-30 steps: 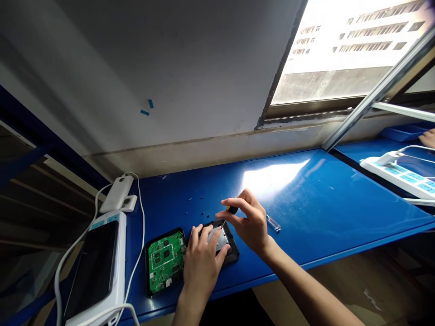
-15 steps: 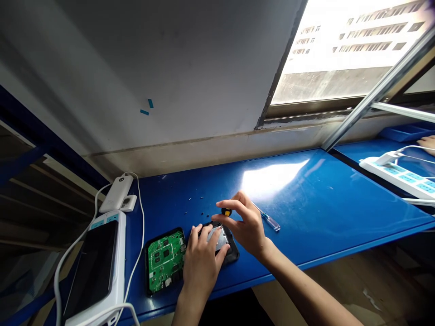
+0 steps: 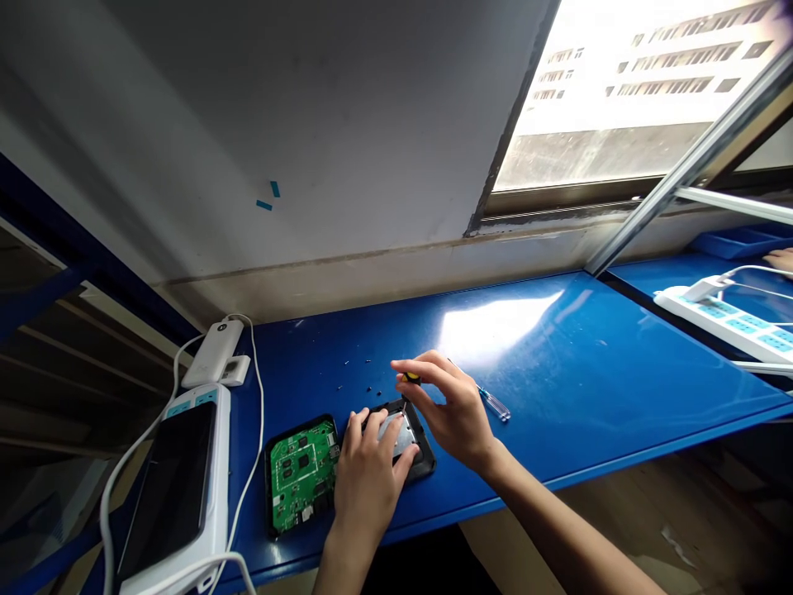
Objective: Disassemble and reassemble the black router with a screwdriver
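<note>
My right hand pinches a small screwdriver by its black-and-yellow handle. The thin shaft points down at the upper edge of a silvery metal plate set in a black plastic casing. Across that casing and plate lies my left hand, fingers spread and pressing from above, hiding their left part. Touching or very near its left side is an open black shell holding a green circuit board. Whether the tip sits in a screw is too small to tell.
Several tiny screws lie on the blue table beyond the casing. A second screwdriver with a clear bluish handle is to the right. Leftward are a phone on a white power strip, cables and a white adapter. Another person's hand shows far right.
My right hand has shifted slightly, and the screwdriver's handle is turned and a little higher. Its shaft now shows above the plate. My left hand stays in place.
</note>
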A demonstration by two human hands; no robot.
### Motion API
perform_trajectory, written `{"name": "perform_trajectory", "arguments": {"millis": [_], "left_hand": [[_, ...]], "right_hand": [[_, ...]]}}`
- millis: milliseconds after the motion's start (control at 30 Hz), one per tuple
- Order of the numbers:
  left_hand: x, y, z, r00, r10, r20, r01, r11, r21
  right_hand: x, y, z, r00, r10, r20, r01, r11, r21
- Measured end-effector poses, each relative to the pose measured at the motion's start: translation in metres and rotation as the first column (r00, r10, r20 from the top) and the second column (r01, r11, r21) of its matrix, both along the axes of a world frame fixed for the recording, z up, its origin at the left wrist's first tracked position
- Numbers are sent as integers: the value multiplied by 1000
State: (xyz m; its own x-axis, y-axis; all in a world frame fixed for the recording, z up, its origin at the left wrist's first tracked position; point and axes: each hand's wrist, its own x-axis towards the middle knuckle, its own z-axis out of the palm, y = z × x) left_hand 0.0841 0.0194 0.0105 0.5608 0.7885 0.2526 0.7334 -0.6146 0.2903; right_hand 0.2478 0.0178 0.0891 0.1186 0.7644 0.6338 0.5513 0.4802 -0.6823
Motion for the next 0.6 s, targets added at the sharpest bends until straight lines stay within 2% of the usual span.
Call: {"name": "perform_trajectory", "arguments": {"millis": [100,200,300,467,600], "left_hand": [[-1,0,0,1000,-3,-5,3,1000,3],[0,0,0,1000,-1,-4,1,1000,3],[1,0,0,1000,1,1,-1,1000,0],[3,-1,3,1000,6,13,-6,1000,-7],[3,-1,4,1000,6,10,-6,1000,-1]], "right_hand": [[1,10,-4,994,-109,2,109,994,19],[2,13,-6,989,-148,20,147,987,58],[5,8,-3,993,-110,47,108,993,45],[7,-2,3,994,50,96,-51,999,11],[1,2,1,992,-21,124,18,999,31]]}}
